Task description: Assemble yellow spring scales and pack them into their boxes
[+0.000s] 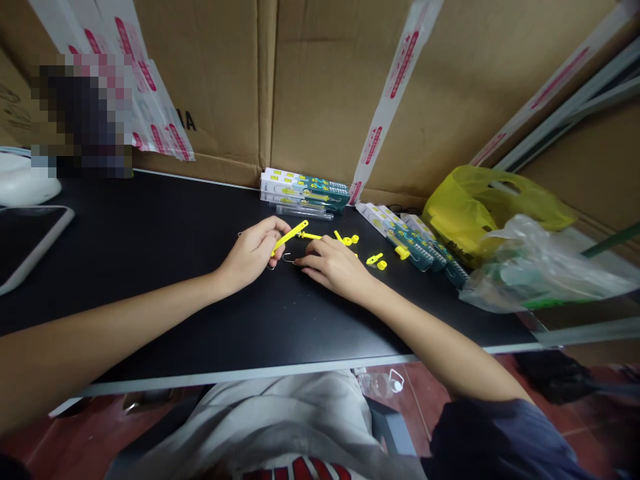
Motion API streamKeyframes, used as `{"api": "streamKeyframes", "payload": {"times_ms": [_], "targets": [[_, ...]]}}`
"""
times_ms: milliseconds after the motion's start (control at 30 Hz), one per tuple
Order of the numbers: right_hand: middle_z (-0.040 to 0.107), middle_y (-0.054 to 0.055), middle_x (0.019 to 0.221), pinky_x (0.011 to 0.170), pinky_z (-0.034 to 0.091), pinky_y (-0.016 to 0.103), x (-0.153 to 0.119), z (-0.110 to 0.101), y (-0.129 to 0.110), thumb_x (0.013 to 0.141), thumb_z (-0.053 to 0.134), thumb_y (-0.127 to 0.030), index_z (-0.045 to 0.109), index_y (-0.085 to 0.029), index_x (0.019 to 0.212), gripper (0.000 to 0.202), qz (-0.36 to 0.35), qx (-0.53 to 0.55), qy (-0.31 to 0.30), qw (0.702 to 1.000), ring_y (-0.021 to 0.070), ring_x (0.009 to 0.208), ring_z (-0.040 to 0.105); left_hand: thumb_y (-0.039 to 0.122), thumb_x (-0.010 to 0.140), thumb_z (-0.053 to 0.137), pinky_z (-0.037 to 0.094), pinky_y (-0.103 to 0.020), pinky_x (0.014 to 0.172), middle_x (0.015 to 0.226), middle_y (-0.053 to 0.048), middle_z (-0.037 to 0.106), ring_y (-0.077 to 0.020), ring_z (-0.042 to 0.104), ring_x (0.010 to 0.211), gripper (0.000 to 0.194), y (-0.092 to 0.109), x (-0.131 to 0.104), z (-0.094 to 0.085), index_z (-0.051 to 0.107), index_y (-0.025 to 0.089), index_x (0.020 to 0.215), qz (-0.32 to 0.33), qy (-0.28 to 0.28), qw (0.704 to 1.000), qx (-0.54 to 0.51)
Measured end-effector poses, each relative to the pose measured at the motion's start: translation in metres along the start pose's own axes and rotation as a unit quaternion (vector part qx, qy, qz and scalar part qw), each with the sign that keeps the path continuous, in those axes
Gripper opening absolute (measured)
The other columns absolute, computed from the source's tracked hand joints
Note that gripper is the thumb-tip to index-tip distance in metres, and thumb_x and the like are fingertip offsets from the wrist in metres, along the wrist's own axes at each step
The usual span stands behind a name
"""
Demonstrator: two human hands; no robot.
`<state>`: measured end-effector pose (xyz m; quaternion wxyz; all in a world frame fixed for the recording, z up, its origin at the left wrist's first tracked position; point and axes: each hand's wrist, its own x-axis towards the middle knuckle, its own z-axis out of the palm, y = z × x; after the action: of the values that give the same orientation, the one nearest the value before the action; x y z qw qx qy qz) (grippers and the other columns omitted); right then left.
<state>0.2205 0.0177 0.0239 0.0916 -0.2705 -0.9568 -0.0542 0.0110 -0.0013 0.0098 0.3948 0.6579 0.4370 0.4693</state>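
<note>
My left hand (257, 250) is closed round a flat yellow plastic strip (293, 237) with a hole at its upper end, tilted up to the right. A small bit of bent wire (271, 267) shows under its fingers. My right hand (335, 263) rests low over the black table, its fingertips pinched at the shank of a thin metal hook (288, 257). Just beyond the hands lies a yellow rod (313, 236). Several small yellow plastic parts (347, 240) lie past my right hand, and more yellow pieces (374, 259) with a small spring are right of it.
Printed boxes picturing spring scales (305, 190) stand at the back, clear tubes (303, 212) before them. More such boxes (400, 237) lie right, beside a yellow plastic bag (480, 207) and a clear bag (540, 267). A tablet-like device (30, 243) is at left. Cardboard walls the back.
</note>
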Motion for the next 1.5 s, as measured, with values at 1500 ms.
{"api": "streamKeyframes", "payload": {"times_ms": [1500], "targets": [[0.067, -0.001, 0.077, 0.058, 0.055, 0.022, 0.001, -0.007, 0.008, 0.077, 0.073, -0.032, 0.054, -0.016, 0.087, 0.026, 0.18, 0.692, -0.003, 0.699, 0.0092, 0.065, 0.064, 0.034, 0.091, 0.045, 0.037, -0.022, 0.06, 0.067, 0.003, 0.061, -0.0108, 0.054, 0.061, 0.029, 0.006, -0.004, 0.003, 0.062, 0.016, 0.076, 0.087, -0.126, 0.97, 0.191]]}}
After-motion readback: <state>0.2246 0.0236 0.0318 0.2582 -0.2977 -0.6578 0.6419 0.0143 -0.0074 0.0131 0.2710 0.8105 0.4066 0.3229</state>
